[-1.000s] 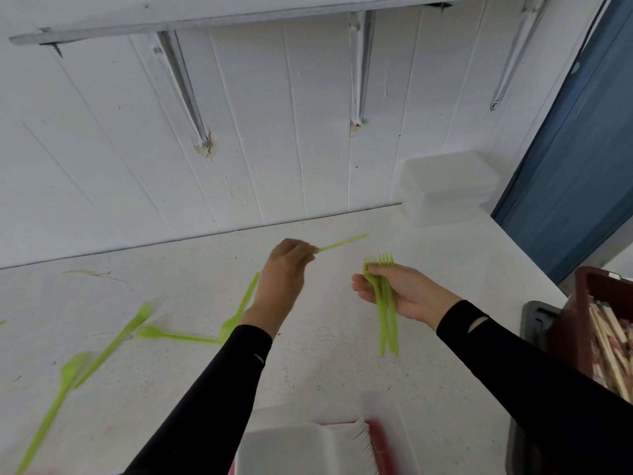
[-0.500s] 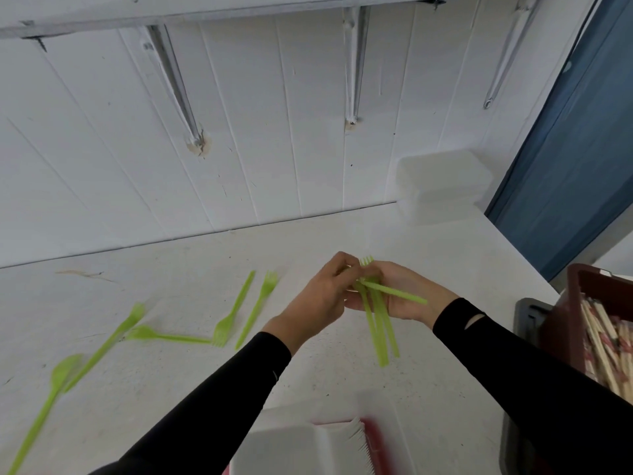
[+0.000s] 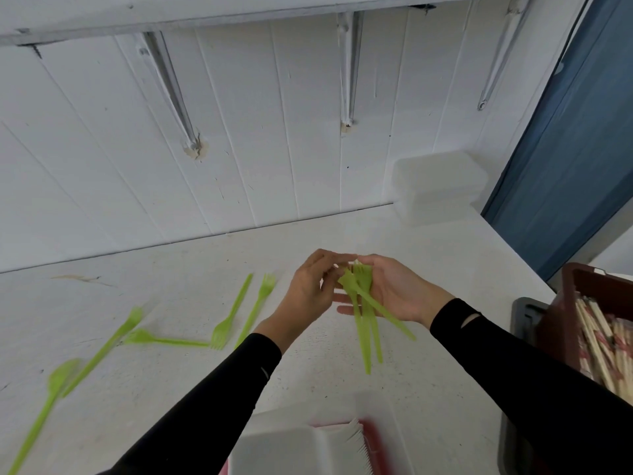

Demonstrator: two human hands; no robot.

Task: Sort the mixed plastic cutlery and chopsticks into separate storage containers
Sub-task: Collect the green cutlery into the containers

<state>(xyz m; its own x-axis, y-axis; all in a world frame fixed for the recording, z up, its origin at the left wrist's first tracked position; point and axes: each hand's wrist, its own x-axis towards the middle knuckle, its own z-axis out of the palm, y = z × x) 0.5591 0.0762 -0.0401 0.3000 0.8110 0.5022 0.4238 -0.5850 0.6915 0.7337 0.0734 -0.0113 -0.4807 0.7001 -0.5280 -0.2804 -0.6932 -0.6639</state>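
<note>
Fork (image 3: pixel 394 319) swung steeper, slim green bundle (image 3: pixel 366 344), right hand (image 3: pixel 397 291)

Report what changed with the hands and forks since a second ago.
The left hand carried a single green plastic fork rightward and laid it across the bundle of green plastic forks in the right hand, still pinching its head. The right hand's grip held; the loose green forks stayed put.

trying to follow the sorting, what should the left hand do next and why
Probably nudge the skewed fork straight: the left hand pinches its head, and it lies crossed over the forks in the right hand.
</note>
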